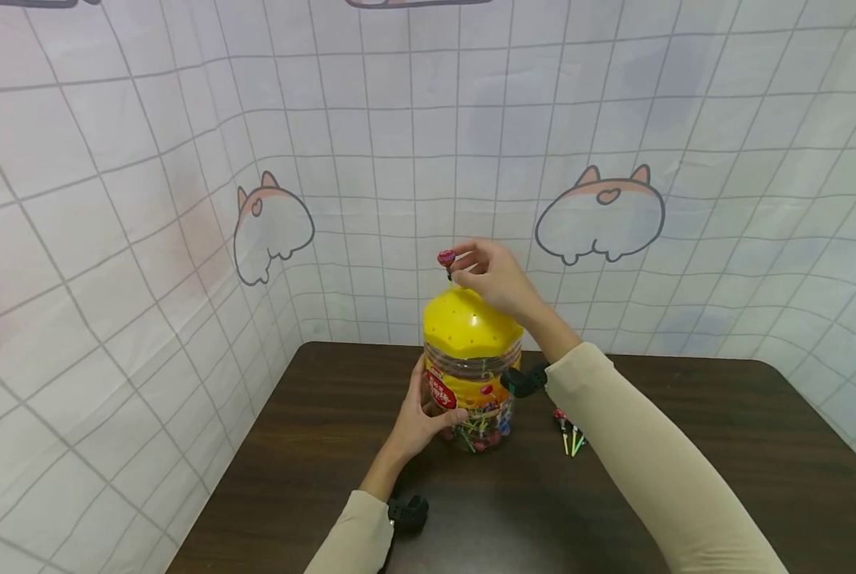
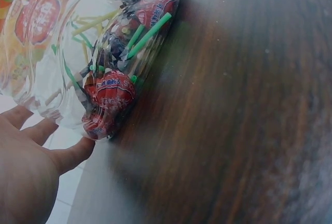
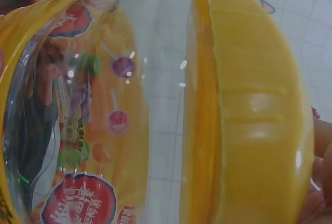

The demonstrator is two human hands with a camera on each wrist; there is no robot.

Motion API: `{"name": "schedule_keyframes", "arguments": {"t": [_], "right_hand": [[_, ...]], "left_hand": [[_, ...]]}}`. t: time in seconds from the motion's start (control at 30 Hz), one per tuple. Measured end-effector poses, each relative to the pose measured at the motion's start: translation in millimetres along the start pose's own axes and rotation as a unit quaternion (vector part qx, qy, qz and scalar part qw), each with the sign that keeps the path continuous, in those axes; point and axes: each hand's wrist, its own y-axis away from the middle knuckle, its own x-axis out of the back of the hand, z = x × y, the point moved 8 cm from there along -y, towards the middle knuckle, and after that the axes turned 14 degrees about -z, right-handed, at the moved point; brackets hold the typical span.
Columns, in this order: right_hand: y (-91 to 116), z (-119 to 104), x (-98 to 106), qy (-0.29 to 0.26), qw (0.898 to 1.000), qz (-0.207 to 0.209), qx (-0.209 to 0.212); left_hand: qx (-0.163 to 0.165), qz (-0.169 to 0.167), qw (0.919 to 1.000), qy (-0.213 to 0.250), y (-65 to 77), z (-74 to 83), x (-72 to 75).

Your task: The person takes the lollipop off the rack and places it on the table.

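Observation:
A clear plastic jar [image 1: 477, 426] with a yellow domed lid [image 1: 471, 323] stands upright on the table, wrapped lollipops [image 2: 111, 94] showing through its lower wall. My left hand [image 1: 417, 422] grips the jar low on its left side, thumb across the front and fingers round the side. Above the lid, my right hand [image 1: 496, 277] pinches a red-wrapped lollipop [image 1: 445, 258], head up and stick pointing down at the lid's top. The right wrist view shows the lid [image 3: 254, 110] from the side, with fingertips [image 3: 321, 136] at its top edge; most of the lollipop is hidden there.
Several loose lollipops [image 1: 570, 434] lie on the dark wooden table [image 1: 313, 446] to the right of the jar, partly behind my right sleeve. A white grid-patterned cloth [image 1: 371, 159] with cartoon dog drawings hangs behind the table and along its left and right sides.

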Motion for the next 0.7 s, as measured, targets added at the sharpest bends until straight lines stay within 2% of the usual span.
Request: {"name": "schedule_keyframes", "arguments": {"t": [0.43,0.6,0.7], "right_hand": [[-6.3,0.0,-2.4,0.011,1.000,0.016,-0.013],[-5.0,-0.7,-1.9,0.011,0.999,0.030,-0.003],[-3.0,-2.9,-1.2,-0.004,0.999,0.041,0.018]], "left_hand": [[-0.005,0.003,1.0000,-0.007,-0.8,3.9,1.5],[0.003,0.005,1.0000,-0.005,0.1,1.9,1.4],[0.005,0.007,0.9999,-0.007,0.9,0.2,1.3]]}}
